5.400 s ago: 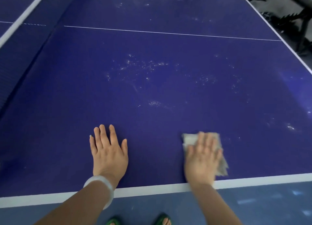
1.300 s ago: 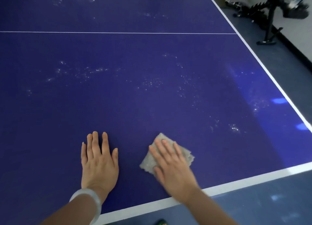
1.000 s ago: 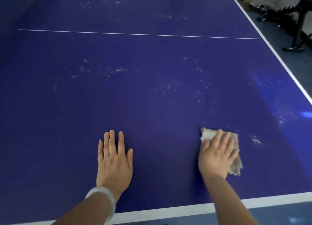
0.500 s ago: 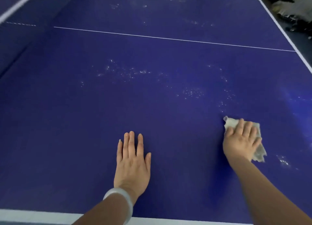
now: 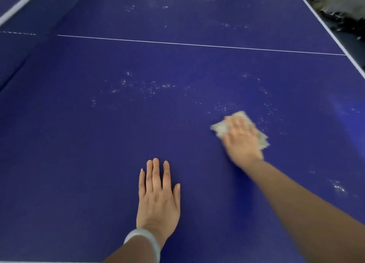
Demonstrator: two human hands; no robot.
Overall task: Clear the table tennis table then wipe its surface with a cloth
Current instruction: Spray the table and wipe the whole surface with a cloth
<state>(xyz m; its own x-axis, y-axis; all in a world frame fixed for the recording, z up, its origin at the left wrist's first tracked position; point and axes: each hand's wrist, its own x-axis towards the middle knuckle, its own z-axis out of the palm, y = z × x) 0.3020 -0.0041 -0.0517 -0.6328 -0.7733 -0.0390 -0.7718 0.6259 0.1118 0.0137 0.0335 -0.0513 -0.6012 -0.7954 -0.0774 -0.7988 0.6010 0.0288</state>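
At the far left a net (image 5: 11,51) runs away along the edge of the blue tabletop (image 5: 79,154), topped by a white band. The left hand (image 5: 159,197) lies palm down near the bottom edge — fingers (image 5: 156,173) straight, close together and pointing away from the person, thumb a little apart. A pale bangle (image 5: 144,241) circles its wrist, and the forearm comes up from the bottom of the view. Ahead of it, pale specks (image 5: 142,86) scatter across the middle of the surface, short of a thin white line (image 5: 197,45) that crosses from side to side. To the right, the right arm reaches out diagonally, its hand (image 5: 242,142) flat on the cloth (image 5: 220,127), fingers extended over it and pressing it to the tabletop. The hand is blurred. The cloth is a pale grey-beige, crumpled rag with ragged edges, its long axis running from upper left to lower right; it sticks out on both sides of the hand. More specks lie just beyond it and further right.
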